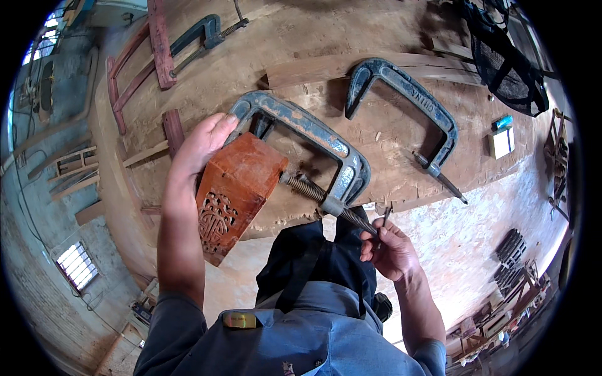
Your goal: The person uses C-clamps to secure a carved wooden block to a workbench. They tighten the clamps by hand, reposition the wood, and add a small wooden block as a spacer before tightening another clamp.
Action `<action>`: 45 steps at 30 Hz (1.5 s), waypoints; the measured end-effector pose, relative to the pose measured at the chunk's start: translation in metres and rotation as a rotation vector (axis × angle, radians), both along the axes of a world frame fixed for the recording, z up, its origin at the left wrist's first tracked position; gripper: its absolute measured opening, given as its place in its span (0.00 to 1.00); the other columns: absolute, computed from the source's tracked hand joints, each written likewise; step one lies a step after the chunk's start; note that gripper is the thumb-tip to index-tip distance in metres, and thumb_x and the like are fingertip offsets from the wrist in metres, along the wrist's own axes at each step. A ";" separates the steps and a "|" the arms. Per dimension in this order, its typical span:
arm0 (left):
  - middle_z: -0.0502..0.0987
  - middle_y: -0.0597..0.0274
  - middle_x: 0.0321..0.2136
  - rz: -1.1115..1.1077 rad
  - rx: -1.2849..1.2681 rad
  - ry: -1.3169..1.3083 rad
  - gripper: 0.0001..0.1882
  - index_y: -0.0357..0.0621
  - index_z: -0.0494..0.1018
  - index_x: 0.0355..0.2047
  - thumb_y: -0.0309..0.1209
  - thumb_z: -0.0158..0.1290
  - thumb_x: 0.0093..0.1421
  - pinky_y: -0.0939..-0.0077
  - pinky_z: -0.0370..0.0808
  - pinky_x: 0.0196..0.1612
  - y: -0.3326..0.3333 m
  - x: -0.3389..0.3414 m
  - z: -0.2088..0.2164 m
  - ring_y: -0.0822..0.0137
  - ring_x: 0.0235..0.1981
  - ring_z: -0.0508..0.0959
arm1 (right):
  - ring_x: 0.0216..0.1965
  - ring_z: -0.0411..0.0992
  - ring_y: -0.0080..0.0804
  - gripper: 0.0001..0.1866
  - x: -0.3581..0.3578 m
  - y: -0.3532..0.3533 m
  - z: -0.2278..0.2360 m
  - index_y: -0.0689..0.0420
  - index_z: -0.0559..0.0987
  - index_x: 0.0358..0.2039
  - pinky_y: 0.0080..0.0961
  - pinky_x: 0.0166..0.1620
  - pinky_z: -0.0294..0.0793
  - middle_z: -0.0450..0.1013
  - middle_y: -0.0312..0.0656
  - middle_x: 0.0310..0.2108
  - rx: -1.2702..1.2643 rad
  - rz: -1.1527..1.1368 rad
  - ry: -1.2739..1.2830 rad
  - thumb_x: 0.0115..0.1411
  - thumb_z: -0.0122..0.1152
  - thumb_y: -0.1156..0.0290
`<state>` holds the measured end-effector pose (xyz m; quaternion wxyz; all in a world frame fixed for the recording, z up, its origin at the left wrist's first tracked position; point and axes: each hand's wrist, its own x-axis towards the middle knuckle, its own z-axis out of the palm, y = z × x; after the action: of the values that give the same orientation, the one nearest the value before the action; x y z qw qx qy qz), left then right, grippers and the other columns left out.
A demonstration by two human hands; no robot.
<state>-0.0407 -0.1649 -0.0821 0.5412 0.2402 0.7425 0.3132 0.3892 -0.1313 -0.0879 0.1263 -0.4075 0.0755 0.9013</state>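
Along the near edge of a wooden workbench (282, 37), a reddish carved wooden piece (248, 163) is being kept at a slant inside the frame of a large C-clamp (301, 119), its pierced panel facing toward the lower left and its lower end reaching past the bench edge in this view. At the upper left, the left hand (207, 141) is being rested against the piece and the clamp's corner; its fingers are being partly hidden, so how firmly they are closing cannot be told. At the other side, the outer end of the clamp's screw (305, 186) is being gripped between the thumb and bent fingers of the right hand (395, 254). Farther right, a second C-clamp (414, 94) is lying on the bench, near a long plank (301, 70). Beyond it, a black mesh bag (505, 66) and a small pale box (500, 144) are being supported by the bench. Toward the upper left, another clamp (194, 34) is lying beside a red wooden frame (161, 50).
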 end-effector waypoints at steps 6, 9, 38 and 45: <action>0.63 0.76 0.24 0.055 0.019 -0.064 0.17 0.40 0.69 0.32 0.42 0.45 0.68 0.83 0.61 0.29 0.003 0.002 -0.001 0.80 0.26 0.60 | 0.41 0.75 0.31 0.02 0.010 -0.013 0.004 0.58 0.75 0.34 0.28 0.46 0.74 0.76 0.45 0.40 0.672 0.295 -0.193 0.62 0.55 0.79; 0.63 0.76 0.24 -0.005 0.022 -0.037 0.17 0.40 0.70 0.33 0.42 0.45 0.68 0.84 0.61 0.29 0.001 -0.003 -0.003 0.81 0.26 0.60 | 0.46 0.72 0.27 0.07 0.013 -0.007 0.008 0.58 0.76 0.32 0.24 0.47 0.70 0.75 0.42 0.39 0.948 0.464 -0.184 0.57 0.56 0.86; 0.68 0.75 0.27 0.045 -0.036 -0.177 0.13 0.40 0.71 0.35 0.39 0.47 0.67 0.85 0.64 0.31 0.003 -0.001 0.010 0.82 0.28 0.64 | 0.37 0.69 0.44 0.16 -0.003 -0.006 0.034 0.55 0.78 0.26 0.33 0.37 0.70 0.70 0.41 0.29 1.499 0.787 -0.295 0.34 0.56 0.87; 0.69 0.74 0.29 0.043 -0.003 -0.178 0.13 0.39 0.70 0.38 0.38 0.47 0.67 0.84 0.65 0.32 0.002 0.001 0.015 0.81 0.29 0.65 | 0.40 0.70 0.44 0.17 -0.017 -0.006 0.051 0.54 0.79 0.30 0.35 0.41 0.72 0.70 0.44 0.32 1.950 0.986 -0.524 0.37 0.59 0.85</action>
<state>-0.0396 -0.1634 -0.0670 0.5985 0.1945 0.6971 0.3436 0.3724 -0.1372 -0.0372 0.0328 -0.2965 -0.8604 0.4131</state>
